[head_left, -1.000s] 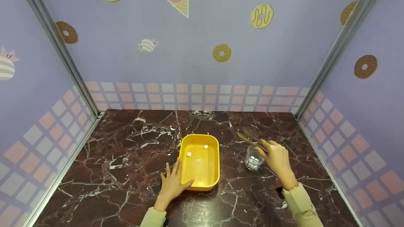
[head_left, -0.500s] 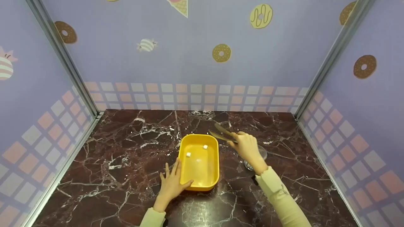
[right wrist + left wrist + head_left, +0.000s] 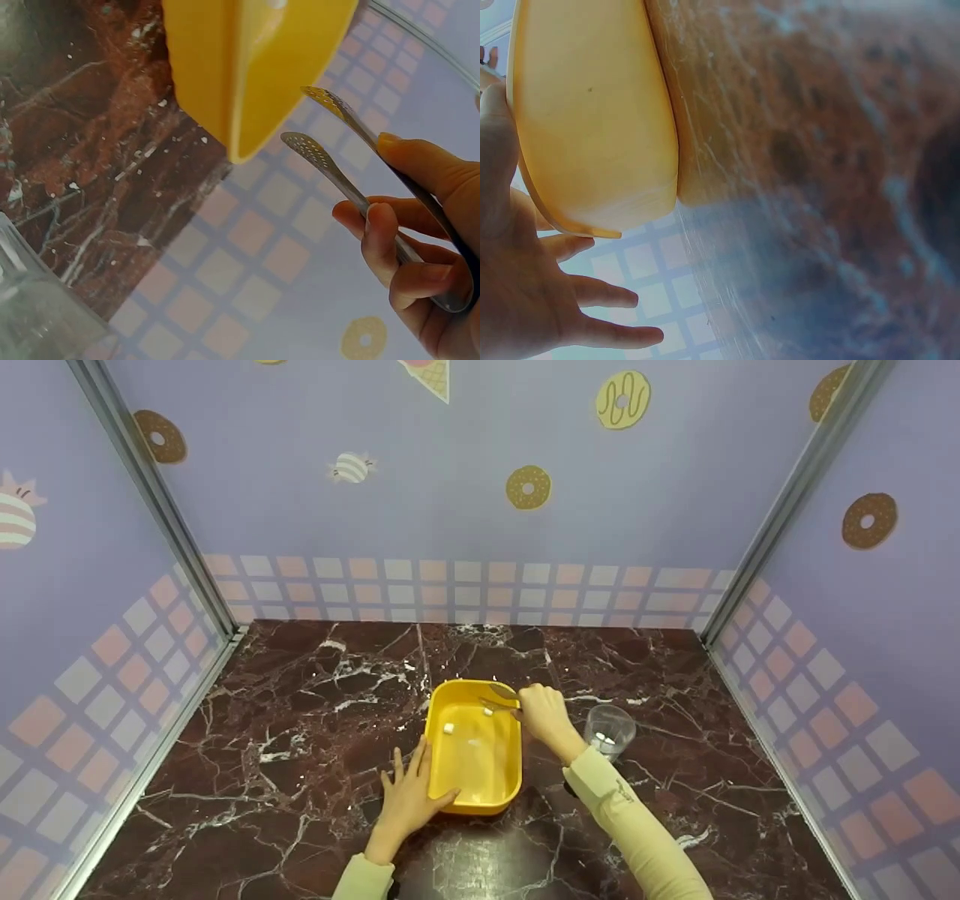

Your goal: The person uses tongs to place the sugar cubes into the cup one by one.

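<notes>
A yellow rectangular container stands on the marble-patterned table, with two small white cubes inside. One cube lies toward its left side; the other cube is near the far right corner. My left hand rests against the left rim with spread, straight fingers, its thumb over the near-left corner. Metal tongs with perforated tips are held in my right hand at the right rim. Their parted tips hang over the far right corner, close to the cube there, with nothing between them in the right wrist view.
Right of the container, near my right forearm, stands a clear glass with several white pieces at its bottom. Small white crumbs dot the table around the container. Patterned panels enclose the table at the back and both sides.
My right hand has carried the tongs left from above the glass to over the container's far right corner. The left hand, container and cubes have stayed in place.
</notes>
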A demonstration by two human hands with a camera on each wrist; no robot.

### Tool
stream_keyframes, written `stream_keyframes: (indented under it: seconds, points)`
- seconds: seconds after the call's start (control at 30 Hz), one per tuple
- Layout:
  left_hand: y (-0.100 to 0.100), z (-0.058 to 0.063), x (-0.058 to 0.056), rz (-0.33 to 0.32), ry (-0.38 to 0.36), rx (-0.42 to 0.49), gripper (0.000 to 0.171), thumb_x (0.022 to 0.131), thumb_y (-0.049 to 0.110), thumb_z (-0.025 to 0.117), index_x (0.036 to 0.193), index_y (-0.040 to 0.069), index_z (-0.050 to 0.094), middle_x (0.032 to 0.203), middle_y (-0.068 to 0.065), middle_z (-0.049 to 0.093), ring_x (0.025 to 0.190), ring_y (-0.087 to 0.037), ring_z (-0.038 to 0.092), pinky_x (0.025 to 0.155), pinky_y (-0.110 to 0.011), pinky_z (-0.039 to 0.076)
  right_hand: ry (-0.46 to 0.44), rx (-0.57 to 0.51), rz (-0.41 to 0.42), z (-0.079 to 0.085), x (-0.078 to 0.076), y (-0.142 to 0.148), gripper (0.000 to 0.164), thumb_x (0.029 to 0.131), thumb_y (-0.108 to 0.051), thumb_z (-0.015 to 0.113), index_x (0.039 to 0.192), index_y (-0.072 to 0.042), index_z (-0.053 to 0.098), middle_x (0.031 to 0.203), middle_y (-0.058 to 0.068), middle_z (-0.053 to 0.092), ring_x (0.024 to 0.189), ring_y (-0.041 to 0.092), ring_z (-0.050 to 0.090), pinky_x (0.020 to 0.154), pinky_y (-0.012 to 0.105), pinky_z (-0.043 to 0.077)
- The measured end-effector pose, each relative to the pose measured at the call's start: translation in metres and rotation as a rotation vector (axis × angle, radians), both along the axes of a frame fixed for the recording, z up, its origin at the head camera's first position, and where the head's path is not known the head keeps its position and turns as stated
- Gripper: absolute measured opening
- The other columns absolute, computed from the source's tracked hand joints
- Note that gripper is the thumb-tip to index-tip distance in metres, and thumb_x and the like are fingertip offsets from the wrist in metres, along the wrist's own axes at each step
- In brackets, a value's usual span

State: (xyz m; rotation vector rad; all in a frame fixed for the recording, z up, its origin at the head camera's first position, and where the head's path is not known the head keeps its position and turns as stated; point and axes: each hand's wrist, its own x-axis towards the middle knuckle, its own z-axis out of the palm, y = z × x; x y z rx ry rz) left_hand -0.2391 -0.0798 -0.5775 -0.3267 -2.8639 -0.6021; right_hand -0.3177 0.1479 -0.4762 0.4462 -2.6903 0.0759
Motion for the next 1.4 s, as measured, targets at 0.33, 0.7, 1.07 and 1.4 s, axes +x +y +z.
stream_keyframes:
  seconds: [0.33, 0.7, 1.07, 1.4]
  points:
    - [0.000, 0.000, 0.000, 0.003, 0.007, -0.004, 0.092, 0.073, 0.060, 0.057, 0.140, 0.005, 0.026, 0.147, -0.010, 0.026, 0.127, -0.053, 0.021, 0.090, -0.073, 0.023, -0.025, 0.083, 0.002, -0.021, -0.012, -0.014, 0.019, 0.065, -0.021, 0.076, 0.068, -0.004, 0.068, 0.064, 0.011, 0.065, 0.055, 0.027, 0.060, 0.047, 0.039, 0.049]
    - [0.001, 0.000, 0.000, 0.004, 0.007, -0.007, 0.092, 0.073, 0.060, 0.057, 0.140, 0.005, 0.026, 0.147, -0.009, 0.025, 0.127, -0.053, 0.021, 0.090, -0.073, 0.023, -0.041, 0.110, -0.015, -0.038, -0.020, -0.020, 0.005, 0.067, -0.008, 0.067, 0.064, -0.005, 0.067, 0.065, 0.012, 0.066, 0.057, 0.027, 0.062, 0.048, 0.039, 0.050]
    - [0.001, 0.000, 0.000, 0.007, 0.006, -0.021, 0.093, 0.073, 0.062, 0.055, 0.141, 0.006, 0.026, 0.147, -0.009, 0.026, 0.127, -0.053, 0.022, 0.089, -0.073, 0.025, -0.006, 0.107, -0.014, -0.039, -0.022, -0.021, 0.014, 0.072, -0.008, 0.061, 0.059, -0.009, 0.065, 0.062, 0.011, 0.064, 0.053, 0.027, 0.060, 0.045, 0.038, 0.048]
    - [0.001, 0.000, 0.000, 0.013, 0.006, -0.022, 0.093, 0.073, 0.062, 0.055, 0.141, 0.005, 0.026, 0.147, -0.009, 0.026, 0.127, -0.053, 0.022, 0.090, -0.073, 0.024, 0.013, 0.083, 0.021, -0.033, -0.018, -0.018, 0.014, 0.071, -0.015, 0.067, 0.061, -0.006, 0.067, 0.061, 0.013, 0.063, 0.052, 0.028, 0.059, 0.045, 0.040, 0.048]
